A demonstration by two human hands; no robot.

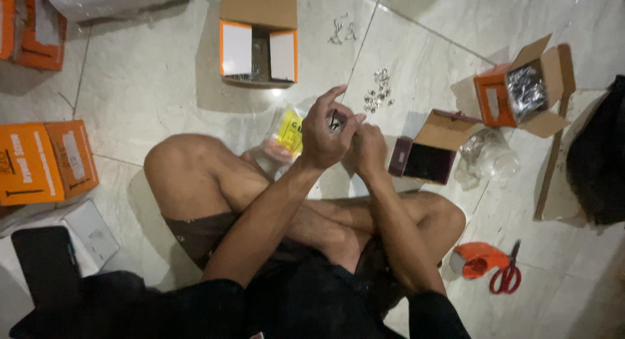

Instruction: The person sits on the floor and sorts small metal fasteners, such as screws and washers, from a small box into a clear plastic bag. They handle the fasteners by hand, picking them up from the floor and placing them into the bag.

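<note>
I sit cross-legged on a pale tiled floor with both hands raised together in front of me. My left hand [323,132] pinches a small dark metal piece [335,122] between thumb and fingers, index finger lifted. My right hand [368,147] is curled shut against it, touching the same piece; what it holds is hidden. Just beyond the hands lies a clear plastic bag with a yellow label [286,134]. A small heap of shiny metal parts [378,92] lies on the tiles further out.
An open white-flapped carton [258,49] stands ahead. A dark open box [426,153], a crumpled clear bag [488,158] and an orange box of metal parts [521,92] are at right. Orange cartons [45,160] are left. Red scissors [508,274] and orange tape [475,259] lie by my knee.
</note>
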